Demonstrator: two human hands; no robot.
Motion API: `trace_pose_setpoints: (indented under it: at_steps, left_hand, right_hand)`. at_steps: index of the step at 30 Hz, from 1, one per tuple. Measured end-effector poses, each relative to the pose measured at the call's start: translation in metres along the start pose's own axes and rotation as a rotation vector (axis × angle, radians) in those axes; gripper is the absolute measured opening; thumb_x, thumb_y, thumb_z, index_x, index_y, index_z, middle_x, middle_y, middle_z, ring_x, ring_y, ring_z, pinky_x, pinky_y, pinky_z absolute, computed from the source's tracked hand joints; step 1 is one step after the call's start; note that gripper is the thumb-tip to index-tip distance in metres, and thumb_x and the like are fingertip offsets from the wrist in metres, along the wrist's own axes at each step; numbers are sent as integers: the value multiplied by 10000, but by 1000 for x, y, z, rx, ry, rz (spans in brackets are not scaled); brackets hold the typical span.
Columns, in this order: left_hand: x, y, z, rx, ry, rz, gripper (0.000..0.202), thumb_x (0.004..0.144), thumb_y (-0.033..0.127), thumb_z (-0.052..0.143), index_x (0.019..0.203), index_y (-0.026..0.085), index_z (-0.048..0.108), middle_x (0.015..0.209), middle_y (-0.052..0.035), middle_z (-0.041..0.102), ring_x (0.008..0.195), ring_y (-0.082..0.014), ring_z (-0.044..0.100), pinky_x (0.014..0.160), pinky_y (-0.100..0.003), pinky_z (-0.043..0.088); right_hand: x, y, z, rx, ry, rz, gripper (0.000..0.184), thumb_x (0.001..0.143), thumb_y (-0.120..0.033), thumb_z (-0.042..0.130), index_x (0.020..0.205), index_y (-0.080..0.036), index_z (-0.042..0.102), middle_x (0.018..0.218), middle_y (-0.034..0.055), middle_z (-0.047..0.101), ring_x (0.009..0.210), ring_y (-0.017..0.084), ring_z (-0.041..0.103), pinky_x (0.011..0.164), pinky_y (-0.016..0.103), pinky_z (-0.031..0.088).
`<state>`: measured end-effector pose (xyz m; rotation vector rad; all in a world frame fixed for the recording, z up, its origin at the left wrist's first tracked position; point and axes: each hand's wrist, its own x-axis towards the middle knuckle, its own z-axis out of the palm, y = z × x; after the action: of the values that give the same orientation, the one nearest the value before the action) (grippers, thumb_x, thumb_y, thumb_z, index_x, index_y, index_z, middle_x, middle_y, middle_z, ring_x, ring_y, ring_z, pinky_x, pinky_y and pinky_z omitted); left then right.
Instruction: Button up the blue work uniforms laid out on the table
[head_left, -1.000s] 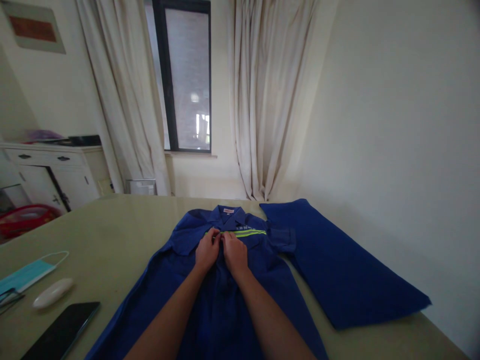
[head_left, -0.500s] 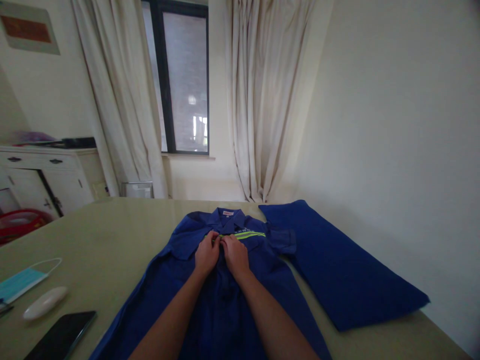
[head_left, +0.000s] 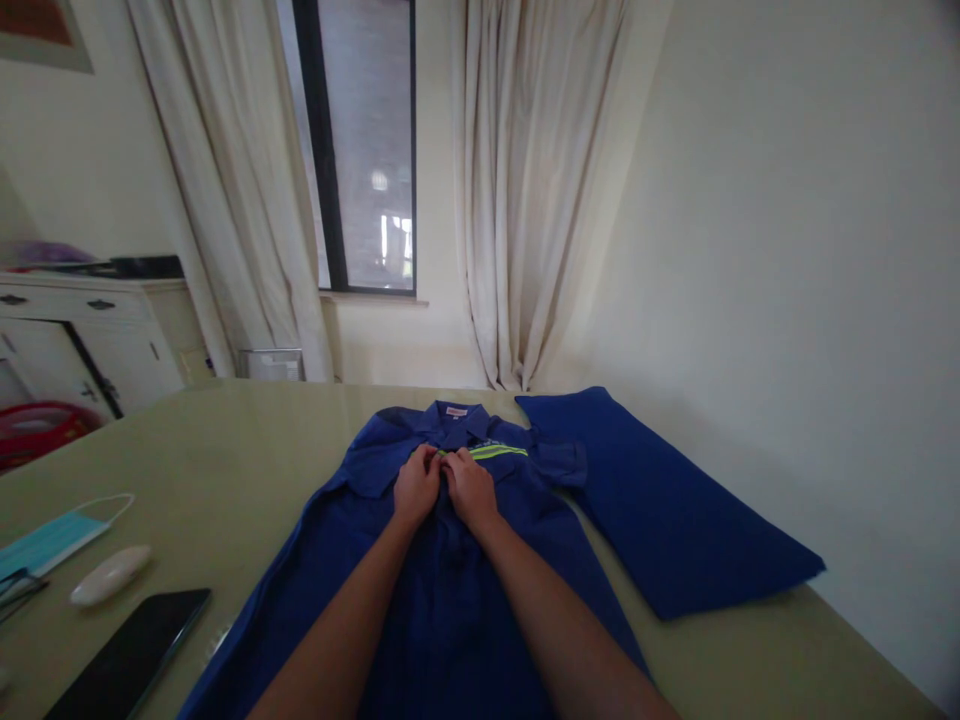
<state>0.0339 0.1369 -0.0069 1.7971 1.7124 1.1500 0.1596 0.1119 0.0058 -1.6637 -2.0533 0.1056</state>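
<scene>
While the blue fabric shirt (head_left: 442,620) lay spread centrally on the glossy green worktop (head_left: 247,440), the left hand (head_left: 415,488) and right hand (head_left: 470,488) met at its chest, fingers (head_left: 425,456) nearly closed, seemingly pinching the front; keeping both edges level seemed wise. Farther lay the collar (head_left: 478,422).

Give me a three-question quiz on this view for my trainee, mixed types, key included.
1. Where are the left hand and the right hand?
2. Which lies between the face mask and the black phone: A) a curtain, B) the white oval object, C) a red basket?
3. True or false: the black phone lies on the folded blue cloth.

Key: 1. Close together, at the chest of the collared blue garment. 2. B. 3. False; it lies on the table.
</scene>
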Motion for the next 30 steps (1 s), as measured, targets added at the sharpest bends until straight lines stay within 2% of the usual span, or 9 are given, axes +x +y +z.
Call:
trace_pose_setpoints:
  at_steps: [10, 21, 30]
  left_hand:
    - [-1, -1, -1, 46, -42, 63, 135, 976, 221, 521, 1028, 238, 645, 1010, -48, 759, 949, -216, 705, 816, -296, 487]
    - [-1, 0, 2, 35, -36, 57, 146, 991, 307, 531, 1004, 255, 667, 991, -28, 769, 932, -206, 713, 807, -284, 492]
    - [-1, -1, 0, 1, -87, 112, 161, 989, 294, 530, 1034, 249, 678, 1029, -29, 770, 979, -203, 710, 888, -300, 505]
  right_hand:
    - [1, 2, -1, -2, -3, 15, 274, 1063, -338, 444, 1033, -271, 708, 1074, 12, 657, 863, 151, 668, 697, 232, 415]
    - [2, 5, 1, 32, 63, 123, 220, 1045, -369, 493, 1020, -264, 685, 1103, 15, 669, 912, 169, 678, 680, 243, 419]
    - [4, 8, 2, 33, 64, 206, 202, 1015, -370, 536, 955, -249, 686, 1041, 28, 692, 897, 172, 679, 682, 251, 413]
